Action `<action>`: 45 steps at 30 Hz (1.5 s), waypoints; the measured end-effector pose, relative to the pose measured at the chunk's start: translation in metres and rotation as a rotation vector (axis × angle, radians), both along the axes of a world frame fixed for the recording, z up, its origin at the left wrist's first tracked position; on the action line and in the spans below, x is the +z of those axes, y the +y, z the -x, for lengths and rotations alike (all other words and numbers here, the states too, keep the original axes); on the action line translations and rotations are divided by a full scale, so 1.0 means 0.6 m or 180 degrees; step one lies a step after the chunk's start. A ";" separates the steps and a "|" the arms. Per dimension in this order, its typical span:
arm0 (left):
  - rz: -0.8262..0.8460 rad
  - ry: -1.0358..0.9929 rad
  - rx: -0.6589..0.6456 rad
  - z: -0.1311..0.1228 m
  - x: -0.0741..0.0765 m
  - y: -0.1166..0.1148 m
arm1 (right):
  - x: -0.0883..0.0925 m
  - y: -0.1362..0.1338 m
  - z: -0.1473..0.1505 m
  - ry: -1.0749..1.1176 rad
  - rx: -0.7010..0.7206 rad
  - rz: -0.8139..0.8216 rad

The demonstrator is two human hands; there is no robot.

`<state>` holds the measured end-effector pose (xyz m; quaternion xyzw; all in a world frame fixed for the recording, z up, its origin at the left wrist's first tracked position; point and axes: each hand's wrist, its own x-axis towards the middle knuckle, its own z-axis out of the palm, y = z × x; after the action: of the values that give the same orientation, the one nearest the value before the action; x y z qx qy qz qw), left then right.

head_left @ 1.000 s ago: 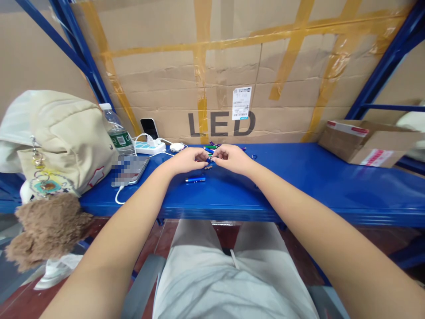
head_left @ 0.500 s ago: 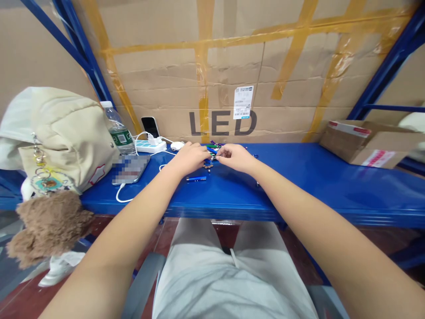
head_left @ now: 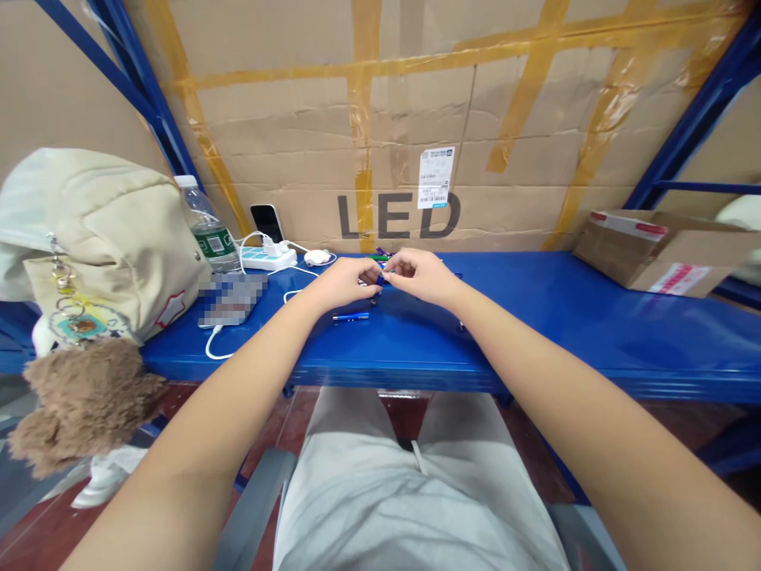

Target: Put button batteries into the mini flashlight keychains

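My left hand (head_left: 348, 283) is closed, its thumb and fingers pinching a short blue tube (head_left: 380, 279). Against the tube's end, my right hand (head_left: 421, 276) has its fingertips pressed together. Whatever lies between those fingertips is too small to make out. A slim blue penlight-like tube (head_left: 351, 316) lies on the blue table (head_left: 523, 317) in front of my left hand. Behind the hands, a pile of green and purple slim pieces (head_left: 380, 256) is mostly hidden. A tiny metal part (head_left: 373, 301) sits just below my left fingers, and another small part (head_left: 461, 325) lies by my right wrist.
At the left are a cream bag (head_left: 119, 230), a water bottle (head_left: 208, 226), a phone (head_left: 231, 300) on a charging cable and a white power strip (head_left: 267, 258). An open carton (head_left: 648, 250) stands at the right. A large cardboard box (head_left: 285, 143) backs the table.
My left hand has turned and lifted slightly, so the blue tube now shows between thumb and fingers. My right fingertips have come up to its end. The view has shifted slightly.
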<state>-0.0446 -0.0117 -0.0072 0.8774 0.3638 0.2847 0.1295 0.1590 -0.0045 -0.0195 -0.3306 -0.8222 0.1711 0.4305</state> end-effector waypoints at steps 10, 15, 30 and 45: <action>0.0091 -0.0016 -0.0014 0.002 -0.001 0.002 | 0.003 -0.004 0.002 -0.0109 0.0011 -0.0035; -0.0068 -0.0006 0.0209 0.006 0.000 0.007 | -0.001 -0.002 0.004 -0.0128 -0.0261 0.0253; -0.0371 0.0133 0.0523 0.008 0.002 0.009 | -0.036 0.032 0.032 -0.1366 -0.0286 -0.0082; 0.0075 -0.0004 0.0222 0.010 0.000 0.007 | -0.008 0.018 0.014 -0.0004 -0.0267 -0.0437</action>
<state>-0.0504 -0.0075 -0.0074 0.8624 0.3974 0.2852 0.1300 0.1506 0.0062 -0.0243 -0.3345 -0.8177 0.0960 0.4585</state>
